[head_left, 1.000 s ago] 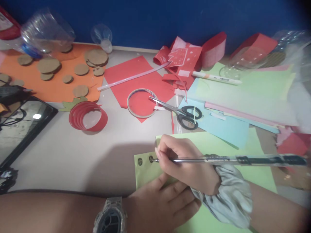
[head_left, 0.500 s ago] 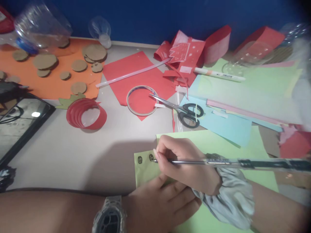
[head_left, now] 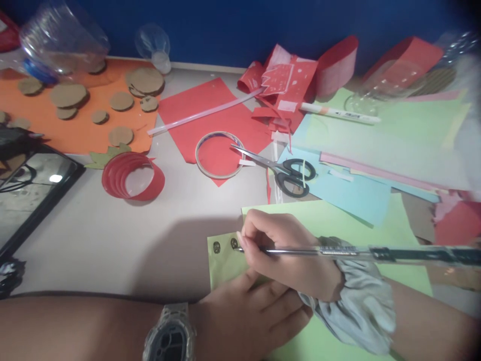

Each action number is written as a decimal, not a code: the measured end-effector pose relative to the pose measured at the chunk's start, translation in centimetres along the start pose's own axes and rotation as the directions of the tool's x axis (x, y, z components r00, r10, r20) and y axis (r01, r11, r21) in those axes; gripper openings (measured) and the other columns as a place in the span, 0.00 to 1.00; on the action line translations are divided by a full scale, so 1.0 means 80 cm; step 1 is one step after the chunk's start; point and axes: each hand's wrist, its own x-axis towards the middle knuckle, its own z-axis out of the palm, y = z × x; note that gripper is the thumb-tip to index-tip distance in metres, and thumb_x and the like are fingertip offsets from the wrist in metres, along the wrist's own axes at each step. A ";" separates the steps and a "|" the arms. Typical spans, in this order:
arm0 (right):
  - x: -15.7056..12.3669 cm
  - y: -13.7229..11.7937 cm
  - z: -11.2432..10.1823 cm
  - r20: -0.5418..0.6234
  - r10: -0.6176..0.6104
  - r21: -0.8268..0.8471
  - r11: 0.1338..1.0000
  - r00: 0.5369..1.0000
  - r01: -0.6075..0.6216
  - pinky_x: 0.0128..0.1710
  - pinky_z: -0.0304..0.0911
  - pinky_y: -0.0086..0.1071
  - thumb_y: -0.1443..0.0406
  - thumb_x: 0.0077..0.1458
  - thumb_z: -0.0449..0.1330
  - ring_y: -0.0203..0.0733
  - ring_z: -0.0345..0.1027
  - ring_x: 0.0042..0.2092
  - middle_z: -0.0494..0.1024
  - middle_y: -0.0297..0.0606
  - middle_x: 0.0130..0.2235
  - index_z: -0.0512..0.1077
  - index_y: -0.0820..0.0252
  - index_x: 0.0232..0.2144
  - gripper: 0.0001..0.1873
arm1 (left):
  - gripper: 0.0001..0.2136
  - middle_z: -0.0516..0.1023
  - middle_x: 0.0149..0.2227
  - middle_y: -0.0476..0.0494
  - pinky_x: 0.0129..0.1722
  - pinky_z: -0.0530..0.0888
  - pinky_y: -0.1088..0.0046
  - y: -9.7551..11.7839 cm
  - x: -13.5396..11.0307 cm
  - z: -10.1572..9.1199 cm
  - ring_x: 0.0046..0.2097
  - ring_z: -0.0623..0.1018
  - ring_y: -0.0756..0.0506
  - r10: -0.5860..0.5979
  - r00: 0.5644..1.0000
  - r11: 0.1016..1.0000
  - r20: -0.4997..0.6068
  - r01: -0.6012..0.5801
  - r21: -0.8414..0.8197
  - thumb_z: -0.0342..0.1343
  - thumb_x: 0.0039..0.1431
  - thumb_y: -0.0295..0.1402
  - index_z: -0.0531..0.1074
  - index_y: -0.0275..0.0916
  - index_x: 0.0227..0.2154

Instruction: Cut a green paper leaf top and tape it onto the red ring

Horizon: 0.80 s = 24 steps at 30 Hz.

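Observation:
My right hand (head_left: 287,250) is closed round a clear-barrelled pen (head_left: 349,252). Its tip touches a small yellow-green piece of paper (head_left: 223,271) at the second of two dark oval drawings. Flat across that paper lies my left hand (head_left: 251,311), fingers stretched out, with a watch on the wrist. Part of the small paper is hidden under both hands. Beneath them spreads a larger light green sheet (head_left: 356,215). Scissors (head_left: 280,170) with black handles rest beyond my right hand, touching a roll of tape (head_left: 220,155).
A red paper ring (head_left: 133,175) and a phone-like black device (head_left: 35,195) are at the left. Cardboard discs (head_left: 122,101) lie on orange paper (head_left: 86,130). A white marker (head_left: 340,113), blue paper (head_left: 361,200) and red paper strips (head_left: 336,67) are at the back right.
Almost nothing differs. The pen tip stays at the second oval, and the view has shifted very slightly.

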 end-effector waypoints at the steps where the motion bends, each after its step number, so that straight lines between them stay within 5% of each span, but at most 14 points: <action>1: 0.000 0.000 0.000 0.001 -0.002 0.001 1.000 1.000 0.002 0.22 0.52 0.24 0.70 0.55 0.51 0.29 0.52 0.22 0.62 0.26 0.21 0.55 0.57 0.23 0.10 | 0.24 0.60 0.63 0.51 0.55 0.58 0.59 0.000 0.000 0.000 0.63 0.56 0.40 0.002 1.000 1.000 0.005 -0.002 0.001 0.47 0.62 0.42 0.60 0.43 0.60; 24: -0.003 0.004 0.007 -0.060 0.016 0.015 1.000 0.998 -0.015 0.22 0.52 0.25 0.68 0.56 0.52 0.30 0.54 0.22 0.64 0.26 0.22 0.55 0.57 0.25 0.10 | 0.31 0.58 0.64 0.49 0.55 0.59 0.61 -0.002 -0.002 -0.005 0.63 0.55 0.40 0.015 0.998 0.999 0.056 -0.013 -0.036 0.48 0.59 0.53 0.59 0.42 0.61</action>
